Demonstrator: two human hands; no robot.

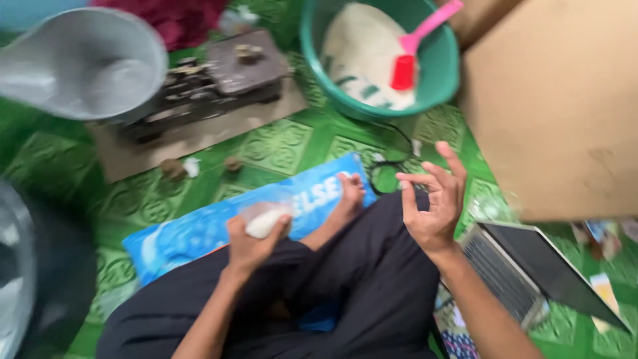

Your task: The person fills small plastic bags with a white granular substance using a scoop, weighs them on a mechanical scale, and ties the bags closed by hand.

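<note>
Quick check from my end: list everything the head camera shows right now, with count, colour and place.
Small bag of white grains: one, clear, in left hand.
Basin: one, green, top centre, holding white grains.
Scoop: one, pink and red, in basin.
Metal bowl: one, grey, top left.
Scale-like device: one, dark, on board.
Printed sheet: one, blue, on green floor mat.
Cardboard box: one, brown, right.
Laptop: one, grey, lower right.
Cable: one, black, centre.
Left hand: gripping bag.
Right hand: open, empty.
</note>
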